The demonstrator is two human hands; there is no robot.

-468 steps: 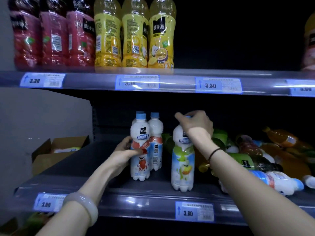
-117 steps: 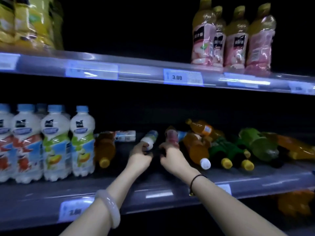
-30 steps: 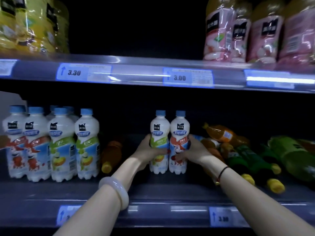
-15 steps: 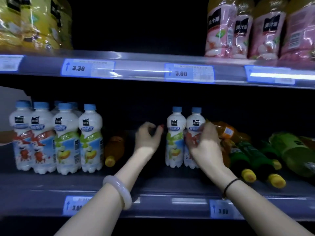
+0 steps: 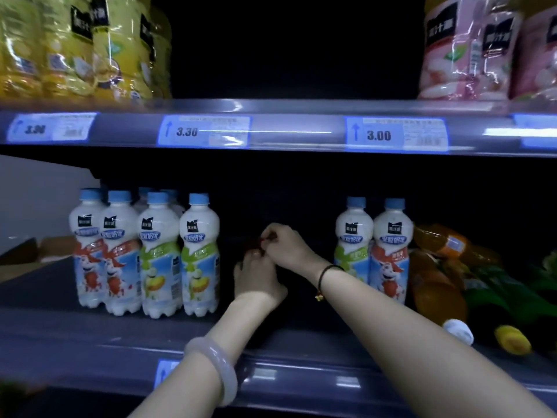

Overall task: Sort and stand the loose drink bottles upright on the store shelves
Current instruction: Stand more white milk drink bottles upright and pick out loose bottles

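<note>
- White milk-drink bottles (image 5: 199,254) are stood upright in two groups.
- Left hand (image 5: 256,279) and right hand (image 5: 286,245) are curled in the dark gap between; grip cannot be told.

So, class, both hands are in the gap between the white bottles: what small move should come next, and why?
Probably bring out whatever they reach for: the left hand and right hand curl in shadow, so what they touch is unclear. Clearing it would let the pair join the group.
</note>
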